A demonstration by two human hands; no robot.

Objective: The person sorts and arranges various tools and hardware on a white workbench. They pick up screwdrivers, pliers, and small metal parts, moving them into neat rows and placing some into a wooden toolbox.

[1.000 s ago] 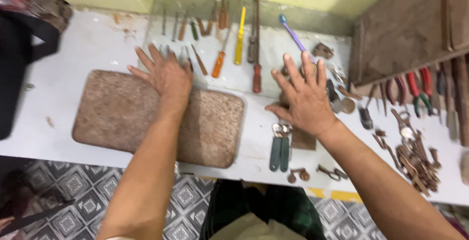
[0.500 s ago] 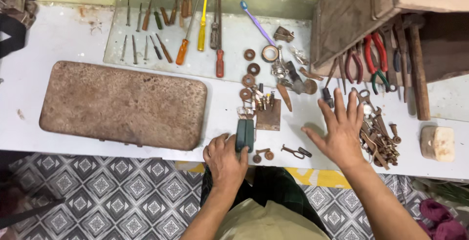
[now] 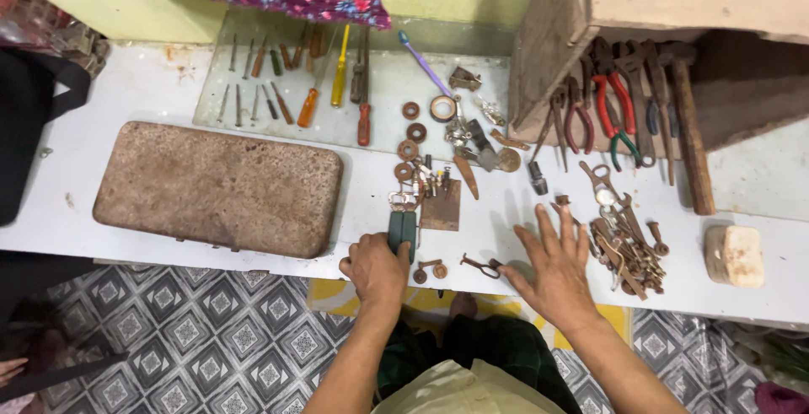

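While the left hand [image 3: 377, 269] curls its fingers over the dark green pliers handles [image 3: 402, 230] at the white tabletop's [image 3: 126, 220] near edge, the right hand [image 3: 554, 269] lies flat, fingers spread wide, empty; a firm, full wrap suits lifting them without scattering nearby washers [image 3: 428, 271].

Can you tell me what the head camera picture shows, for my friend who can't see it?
A person's left hand grips the green handles of small pliers on a white workbench, while the right hand lies flat and open beside a heap of rusty keys and wrenches. A rusty flat metal case lies to the left, with screwdrivers lined up behind.
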